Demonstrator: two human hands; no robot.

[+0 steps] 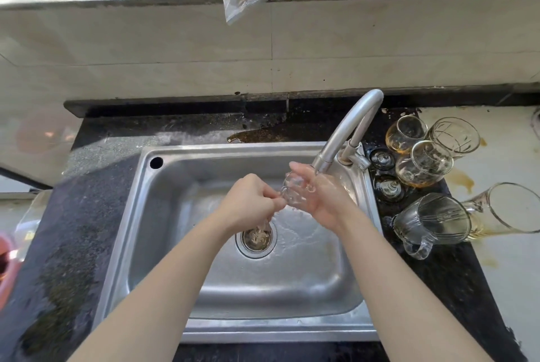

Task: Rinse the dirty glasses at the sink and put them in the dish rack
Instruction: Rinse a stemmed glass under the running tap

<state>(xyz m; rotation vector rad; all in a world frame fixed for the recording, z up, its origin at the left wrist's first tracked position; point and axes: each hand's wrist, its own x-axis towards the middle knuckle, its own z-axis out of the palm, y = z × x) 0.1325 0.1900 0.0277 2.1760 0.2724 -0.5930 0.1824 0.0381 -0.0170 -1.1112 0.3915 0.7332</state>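
Rinsing is under way: mid-frame, the right hand [318, 199] cups a small glass [293, 190] under the tap [347, 133], above the sink [181, 215]. The left hand [251, 200], fingers curled, pinches its rim. Next it needs the rack, which is not visible. Dirty glasses [423, 162] wait at right on the dark, wet worktop [87, 200], under a tiled wall.

At the centre of the frame we hold a small clear glass [295, 190] under the faucet [352, 127] spout, above the steel sink [175, 215]. Our right hand [324, 200] cups it from the right; our left hand [251, 200] pinches its left edge. At right, stained glasses [423, 162] crowd the dark counter [73, 230].
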